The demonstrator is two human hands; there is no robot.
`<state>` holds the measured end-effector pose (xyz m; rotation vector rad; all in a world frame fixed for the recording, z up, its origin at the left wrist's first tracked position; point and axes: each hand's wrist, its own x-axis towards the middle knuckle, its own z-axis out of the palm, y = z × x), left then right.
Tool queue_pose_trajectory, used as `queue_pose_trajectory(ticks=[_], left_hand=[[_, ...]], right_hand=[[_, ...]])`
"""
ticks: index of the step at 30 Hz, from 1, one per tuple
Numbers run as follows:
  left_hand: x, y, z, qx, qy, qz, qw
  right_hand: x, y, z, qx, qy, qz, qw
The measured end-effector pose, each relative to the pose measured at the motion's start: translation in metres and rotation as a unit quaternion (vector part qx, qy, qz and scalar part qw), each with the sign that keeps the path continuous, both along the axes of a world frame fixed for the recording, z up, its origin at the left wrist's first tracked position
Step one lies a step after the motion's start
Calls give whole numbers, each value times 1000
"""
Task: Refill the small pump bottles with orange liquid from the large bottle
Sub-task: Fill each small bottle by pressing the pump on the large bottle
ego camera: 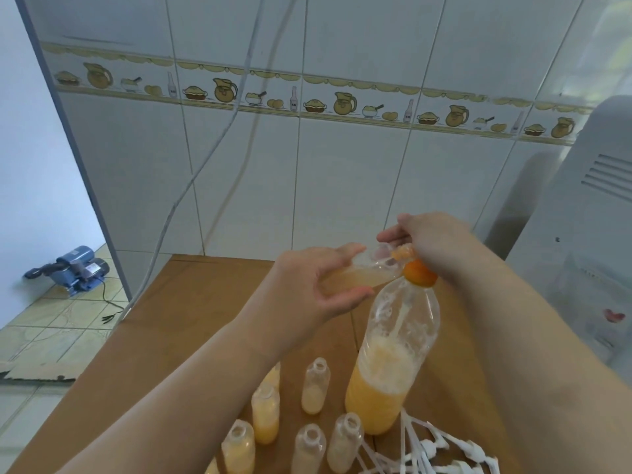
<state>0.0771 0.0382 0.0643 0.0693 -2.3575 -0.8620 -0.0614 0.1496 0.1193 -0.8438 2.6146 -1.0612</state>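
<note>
A left hand (319, 285) gripped a small bottle (359, 273) tipped sideways over the large bottle (393, 357) standing on the bench (191, 302); the right hand (424, 239) pinched an orange funnel (420, 272) at its mouth. Best kept steady, poured slowly.

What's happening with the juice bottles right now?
Left hand holds small bottle tipped into orange funnel on large bottle. Right hand steadies funnel. Nothing blocking.

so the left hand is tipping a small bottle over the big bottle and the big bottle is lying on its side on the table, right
Not quite. The head view shows the big bottle standing upright on the table, not lying on its side. The rest holds: the left hand is tipping a small bottle over its funnel-topped mouth.
</note>
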Motion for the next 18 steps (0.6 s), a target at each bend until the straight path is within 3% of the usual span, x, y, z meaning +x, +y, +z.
queue_pose_trajectory(ticks=[2, 5, 16, 18], left_hand=[[0, 1, 3, -10, -2, 1, 1000], [2, 2, 14, -26, 9, -5, 1000], [-1, 3, 6, -12, -10, -3, 1000], [0, 4, 11, -22, 4, -2, 1000]], right_hand=[[0, 1, 2, -18, -2, 2, 1000], [-1, 6, 11, -70, -74, 14, 995], [-4, 6, 0, 4, 12, 18, 1000], [-4, 9, 6, -34, -18, 20, 999]])
